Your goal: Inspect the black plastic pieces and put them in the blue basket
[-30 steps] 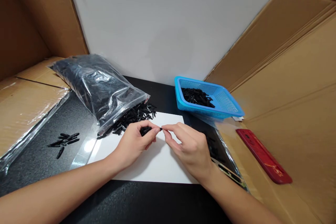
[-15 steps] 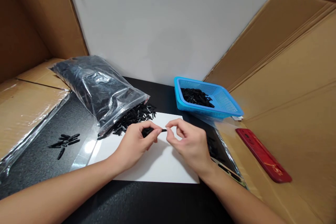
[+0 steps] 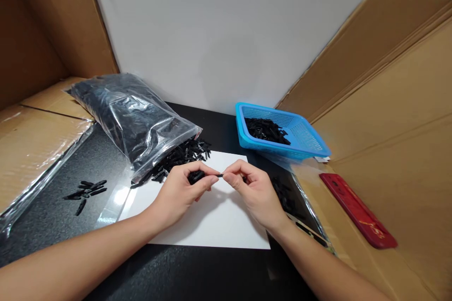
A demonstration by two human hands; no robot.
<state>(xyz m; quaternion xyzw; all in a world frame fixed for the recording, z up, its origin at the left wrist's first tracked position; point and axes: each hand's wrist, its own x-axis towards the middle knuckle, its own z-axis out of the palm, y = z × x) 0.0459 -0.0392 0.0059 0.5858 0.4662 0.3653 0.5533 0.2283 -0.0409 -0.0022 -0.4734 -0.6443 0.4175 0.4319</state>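
Over a white sheet [image 3: 212, 225], my left hand [image 3: 183, 188] and my right hand [image 3: 252, 193] meet fingertip to fingertip. Between them they pinch a small black plastic piece [image 3: 220, 175], one end in each hand. More black pieces [image 3: 196, 177] are tucked in the curled fingers of my left hand. A dark bit also shows behind my right fingers, too hidden to name. Behind my left hand lies a pile of loose black pieces [image 3: 183, 153], spilling from the mouth of a clear plastic bag [image 3: 130, 113] filled with the same.
A blue basket [image 3: 303, 150] at the back right holds black pieces [image 3: 266, 130]. A small group of pieces [image 3: 86, 190] lies at the left on the dark table [image 3: 116, 273]. A red object [image 3: 358, 211] rests by the cardboard [image 3: 402, 136] at the right. A white wall [image 3: 226, 33] stands behind.
My right hand's thumb and forefinger have closed on the right end of the small black piece; earlier they were slightly parted. My left hand holds nearly the same place.
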